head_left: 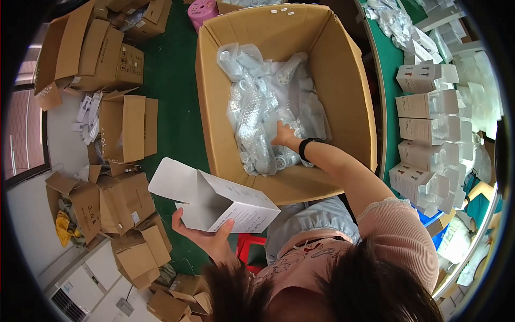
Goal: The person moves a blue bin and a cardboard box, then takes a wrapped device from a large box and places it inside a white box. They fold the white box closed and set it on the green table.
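My left hand (212,241) grips a white carton (241,209) from below, thumb on its near side and fingers round the other edge. The carton is tilted, its top flaps spread and the visible inside bare. My right arm reaches into a large brown cardboard box (214,126) in front of me. Down there my right hand (284,135) is closed round part of a clear bubble-wrapped package (271,126); its fingertips are partly hidden. Several more bubble-wrapped packages (249,110) lie heaped around it, their contents blurred by the wrap.
On the green table (394,53) at right stand several open white cartons (418,129) in a row, with wrapped pieces (391,24) behind. Open brown boxes (129,129) line the left side. A red stool (248,249) and a pink stool (203,12) stand on the green floor.
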A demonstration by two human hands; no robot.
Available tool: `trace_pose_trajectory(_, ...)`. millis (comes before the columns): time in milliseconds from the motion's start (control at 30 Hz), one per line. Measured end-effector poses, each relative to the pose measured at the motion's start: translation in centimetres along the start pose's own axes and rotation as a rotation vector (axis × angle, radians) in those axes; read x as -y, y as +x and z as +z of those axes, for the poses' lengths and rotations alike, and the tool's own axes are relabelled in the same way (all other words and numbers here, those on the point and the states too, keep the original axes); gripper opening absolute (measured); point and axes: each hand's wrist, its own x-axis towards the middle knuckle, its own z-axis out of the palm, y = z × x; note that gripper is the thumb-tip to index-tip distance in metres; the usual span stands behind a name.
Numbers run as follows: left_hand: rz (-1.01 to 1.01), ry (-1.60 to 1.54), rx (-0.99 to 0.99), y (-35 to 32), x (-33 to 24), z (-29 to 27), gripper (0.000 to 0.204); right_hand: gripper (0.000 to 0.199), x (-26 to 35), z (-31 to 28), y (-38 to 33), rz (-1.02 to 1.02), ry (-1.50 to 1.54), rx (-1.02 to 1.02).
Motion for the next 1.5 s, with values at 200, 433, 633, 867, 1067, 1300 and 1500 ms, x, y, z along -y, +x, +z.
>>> trace_pose_trajectory(200, -0.016, -0.065, 0.051, 0.7, -0.6, 1.7, 0.087, 0.048, -1.3, 0.3, 0.0, -0.070, 0.214, 0.058)
trace_pose_trajectory(433, 0.230, -0.165, 0.248, 1.7, -3.2, 4.7, 0.084, 0.042, -1.6, -5.6, -4.6, -0.340, 0.194, -0.171)
trace_pose_trajectory(633, 0.374, -0.170, 0.498, 2.8, -4.2, 8.1, 0.083, 0.032, -2.4, -18.5, -12.4, -0.527, 0.187, -0.208)
trace_pose_trajectory(867, 0.422, -0.276, 0.693, 0.8, -4.7, 11.9, 0.079, 0.054, -5.3, -19.3, -11.2, -0.310, 0.195, -0.258)
trace_pose_trajectory(1067, 0.281, -0.216, 0.549, 2.0, -3.1, 9.3, 0.082, 0.066, -6.0, -13.9, -4.6, -0.411, -0.101, 0.136)
trace_pose_trajectory(1300, 0.088, -0.172, 0.390, 2.5, 0.2, 4.7, 0.085, 0.040, -5.2, -8.0, 3.1, -0.002, -0.871, 0.136)
trace_pose_trajectory(1500, -0.085, -0.212, 0.285, 2.0, 0.0, 3.3, 0.087, 0.028, -8.4, -5.6, 6.8, -0.025, -0.459, -0.084)
